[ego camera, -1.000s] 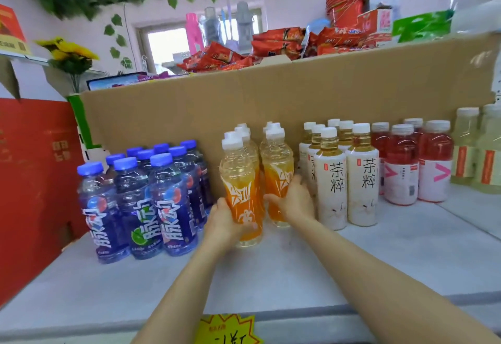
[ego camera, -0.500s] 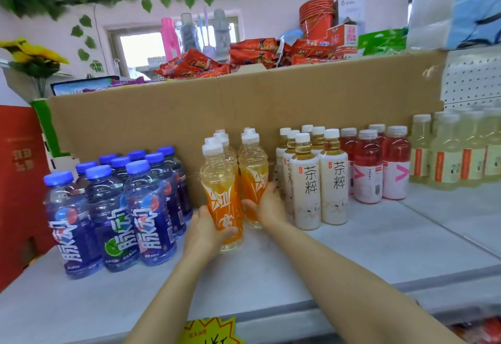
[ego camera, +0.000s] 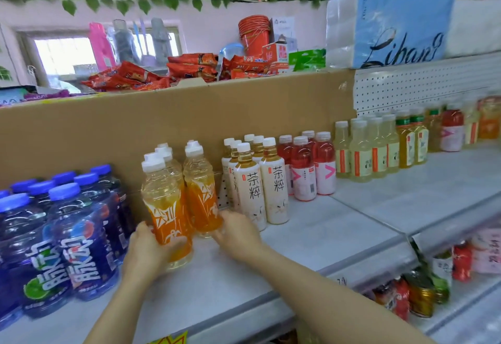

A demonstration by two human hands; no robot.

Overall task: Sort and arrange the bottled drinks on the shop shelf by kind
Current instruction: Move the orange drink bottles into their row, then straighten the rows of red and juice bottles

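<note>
Orange drink bottles (ego camera: 187, 194): white sports caps, orange labels; two rows standing on the grey shelf (ego camera: 311, 235), backed by a cardboard panel (ego camera: 189, 116). Front-left bottle held low by the left hand (ego camera: 147, 248), fingers curled round its base. Front-right bottle gripped at the base by the right hand (ego camera: 238, 231), fingers wrapped round it. Just left: blue-capped bottles (ego camera: 67, 235), dark blue labels, clustered. Just right: white-labelled tea bottles (ego camera: 260, 183), then red drink bottles (ego camera: 309, 167), then pale yellow bottles (ego camera: 363, 151). Above the panel: red snack packets (ego camera: 168, 72). Far right, upper shelf: wrapped tissue pack (ego camera: 387, 26).
</note>
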